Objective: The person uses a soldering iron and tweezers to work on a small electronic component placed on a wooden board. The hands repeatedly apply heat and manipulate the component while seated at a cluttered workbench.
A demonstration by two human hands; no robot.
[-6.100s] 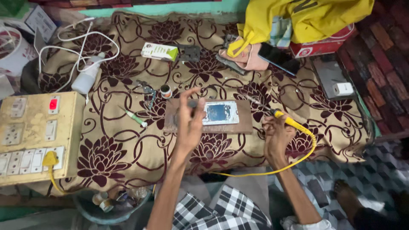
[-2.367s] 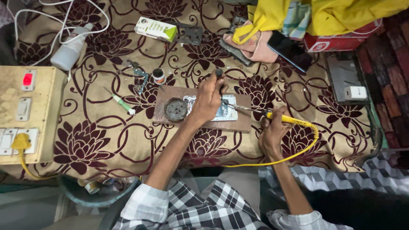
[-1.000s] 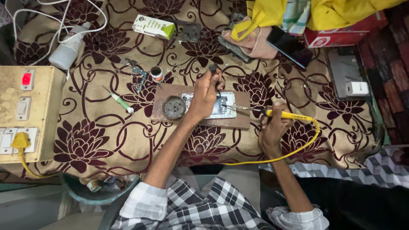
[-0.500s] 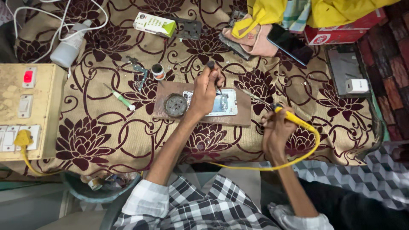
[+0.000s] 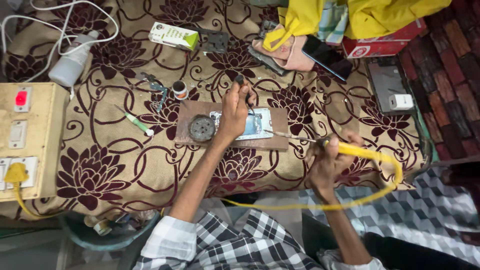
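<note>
My left hand (image 5: 235, 107) pinches a thin dark tool over the opened phone (image 5: 255, 125) on the brown board (image 5: 277, 142) at frame centre. Right hand (image 5: 327, 160) is closed round the yellow soldering iron (image 5: 350, 149), tip just right of the phone. Risk: the tip sliding onto the flowered cloth (image 5: 100, 165) and scorching it.

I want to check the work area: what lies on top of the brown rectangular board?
On the brown rectangular board lie a round grey dish and an opened phone, partly covered by the left hand.

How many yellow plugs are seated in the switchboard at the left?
1: a yellow plug sits in the lower socket of the beige switchboard, its cord dropping below the table edge. The frame cuts the board's left side, so more may be hidden.
</note>
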